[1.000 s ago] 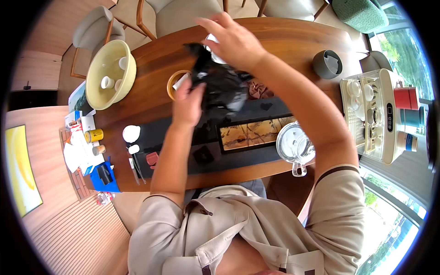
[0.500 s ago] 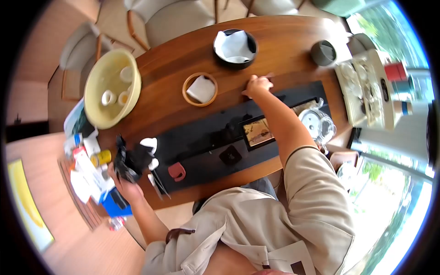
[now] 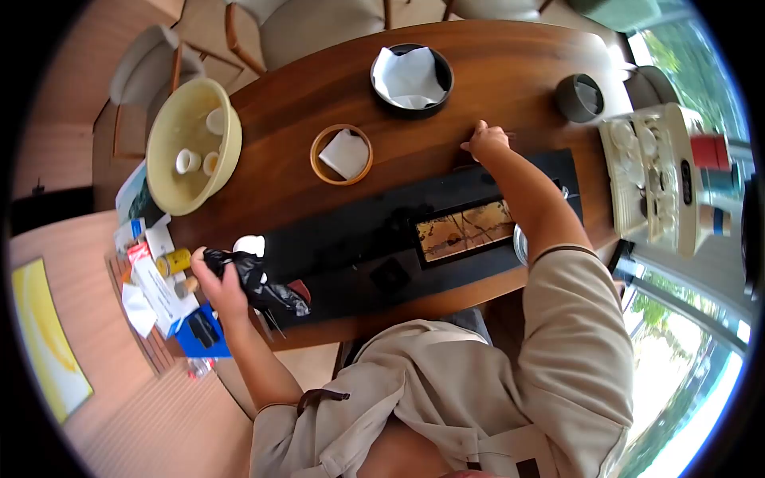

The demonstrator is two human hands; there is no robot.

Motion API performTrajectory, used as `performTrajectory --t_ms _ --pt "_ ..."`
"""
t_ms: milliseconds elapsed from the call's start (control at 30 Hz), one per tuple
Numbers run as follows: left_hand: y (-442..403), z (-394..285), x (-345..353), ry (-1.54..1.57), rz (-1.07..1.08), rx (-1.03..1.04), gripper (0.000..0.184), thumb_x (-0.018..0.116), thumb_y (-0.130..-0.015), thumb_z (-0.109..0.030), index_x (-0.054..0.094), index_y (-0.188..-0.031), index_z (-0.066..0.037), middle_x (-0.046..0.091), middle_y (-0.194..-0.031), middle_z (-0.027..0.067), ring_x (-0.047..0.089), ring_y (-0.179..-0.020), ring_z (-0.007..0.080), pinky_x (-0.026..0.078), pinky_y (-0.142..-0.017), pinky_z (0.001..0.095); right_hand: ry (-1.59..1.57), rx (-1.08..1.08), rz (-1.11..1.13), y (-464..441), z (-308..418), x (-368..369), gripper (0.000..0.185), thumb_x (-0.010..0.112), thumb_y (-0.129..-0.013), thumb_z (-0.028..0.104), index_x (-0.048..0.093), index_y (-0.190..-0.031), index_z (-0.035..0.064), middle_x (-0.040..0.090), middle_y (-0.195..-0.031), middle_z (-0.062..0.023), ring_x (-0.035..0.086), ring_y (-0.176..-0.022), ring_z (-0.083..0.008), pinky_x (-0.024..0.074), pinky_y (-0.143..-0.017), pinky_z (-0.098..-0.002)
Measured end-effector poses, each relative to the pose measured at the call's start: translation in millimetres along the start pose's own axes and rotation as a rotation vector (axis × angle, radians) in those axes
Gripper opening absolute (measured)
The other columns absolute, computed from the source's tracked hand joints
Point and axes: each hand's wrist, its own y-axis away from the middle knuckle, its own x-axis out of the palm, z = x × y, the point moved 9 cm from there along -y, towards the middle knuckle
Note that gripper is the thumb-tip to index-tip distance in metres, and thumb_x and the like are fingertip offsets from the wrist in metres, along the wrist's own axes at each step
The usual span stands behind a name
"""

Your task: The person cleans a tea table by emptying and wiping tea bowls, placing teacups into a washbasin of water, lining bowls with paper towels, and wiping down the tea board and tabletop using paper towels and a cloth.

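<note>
My left hand (image 3: 223, 288) is closed on a crumpled black plastic bag (image 3: 256, 280), above the left end of the black table mat (image 3: 351, 239). The bag partly covers a dark red item (image 3: 300, 291). My right hand (image 3: 488, 142) is at the far edge of the mat, right of centre, its fingers bent down towards the wood; what they hold, if anything, is hidden. Farther back stand a black bowl (image 3: 443, 89) lined with white paper and a round wooden dish (image 3: 319, 169) with a folded white cloth.
A cream basin (image 3: 163, 131) with white cups stands at the left. Boxes, papers and a yellow can (image 3: 174, 261) lie at the near left. At the right are a grey pot (image 3: 569, 99) and a cream rack (image 3: 669, 183) of cups. A patterned tray (image 3: 462, 233) lies on the mat.
The black bag has gone from the table's middle to the left in my left hand, uncovering the black bowl. My right hand has let go of the bag and moved right.
</note>
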Motion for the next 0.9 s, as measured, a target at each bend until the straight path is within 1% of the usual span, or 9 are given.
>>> performTrajectory --t_ms 133,233,267,400,533,633,700,800,900 --pt "24 -47 83 -0.326 0.227 0.074 0.069 0.050 -0.074 0.003 0.039 -0.142 -0.006 0.046 -0.143 0.0160 0.046 -0.131 0.0290 0.035 -0.108 0.0348 0.222 -0.242 -0.017 16 60 19 0.076 0.048 -0.090 0.064 0.045 -0.137 0.0044 0.052 -0.124 -0.0164 0.059 -0.113 -0.0344 0.0502 -0.089 -0.0406" --pt "21 -29 164 -0.398 0.364 -0.027 0.076 0.066 -0.076 -0.014 0.035 -0.146 -0.018 0.065 -0.112 0.0194 0.063 -0.103 0.0366 0.048 -0.086 0.0413 0.509 -0.618 0.029 67 142 32 0.078 0.031 -0.095 0.065 0.054 -0.132 0.0011 0.050 -0.118 -0.0119 0.059 -0.102 -0.0285 0.0483 -0.083 -0.0377" --pt "18 -26 187 -0.456 0.350 -0.168 0.086 0.073 -0.075 -0.024 0.029 -0.149 -0.022 0.069 -0.102 0.0205 0.066 -0.090 0.0401 0.051 -0.075 0.0455 0.441 -0.632 0.063 79 163 37 0.079 0.036 -0.092 0.067 0.052 -0.133 0.0012 0.049 -0.120 -0.0119 0.059 -0.102 -0.0290 0.0489 -0.084 -0.0383" --pt "-1 -3 259 -0.857 0.416 -0.282 0.101 0.076 -0.074 -0.041 0.013 -0.151 -0.023 0.068 -0.106 0.0202 0.066 -0.096 0.0388 0.052 -0.079 0.0469 -0.098 -0.431 0.088 110 175 45 0.090 0.076 -0.069 0.061 0.039 -0.128 0.0038 0.047 -0.124 -0.0167 0.059 -0.106 -0.0327 0.0564 -0.082 -0.0438" --pt "-5 5 260 -0.946 0.493 -0.366 0.100 0.075 -0.076 -0.038 0.011 -0.152 -0.030 0.069 -0.106 0.0195 0.066 -0.097 0.0382 0.052 -0.080 0.0475 0.045 -0.470 0.112 82 143 31 0.084 0.081 -0.067 0.054 0.039 -0.128 0.0136 0.045 -0.128 -0.0188 0.057 -0.113 -0.0327 0.0583 -0.068 -0.0500" --pt "-10 -37 262 -0.886 0.417 -0.065 0.077 0.070 -0.079 -0.021 0.033 -0.146 -0.034 0.067 -0.105 0.0153 0.065 -0.094 0.0364 0.052 -0.075 0.0484 0.240 -0.481 0.071 23 82 9 0.082 0.082 -0.068 0.052 0.040 -0.128 0.0148 0.042 -0.134 -0.0177 0.056 -0.115 -0.0316 0.0574 -0.067 -0.0471" --pt "-3 -85 292 -0.823 0.448 0.217 0.052 0.063 -0.078 -0.008 0.059 -0.126 -0.025 0.064 -0.109 0.0110 0.064 -0.095 0.0337 0.052 -0.075 0.0453 0.369 -0.469 -0.055 -14 35 -13 0.070 0.078 -0.076 0.042 0.042 -0.131 0.0185 0.040 -0.139 -0.0135 0.049 -0.123 -0.0281 0.0506 -0.079 -0.0464" --pt "11 -191 370 -0.497 0.503 0.702 0.027 0.054 -0.069 0.004 0.067 -0.087 -0.011 0.064 -0.108 0.0052 0.062 -0.098 0.0305 0.052 -0.078 0.0388 0.375 -0.645 -0.207 -43 -35 -55 0.053 0.063 -0.084 0.020 0.045 -0.134 0.0216 0.041 -0.137 -0.0104 0.045 -0.121 -0.0288 0.0400 -0.092 -0.0475" --pt "22 -237 480 -0.442 0.873 0.656 0.030 0.052 -0.074 -0.004 0.066 -0.098 -0.015 0.068 -0.090 0.0090 0.064 -0.086 0.0336 0.052 -0.072 0.0429 0.350 -0.677 -0.345 -56 -95 -70 0.081 0.068 -0.076 0.025 0.031 -0.148 0.0223 0.027 -0.151 -0.0166 0.028 -0.138 -0.0339 0.0306 -0.105 -0.0518"
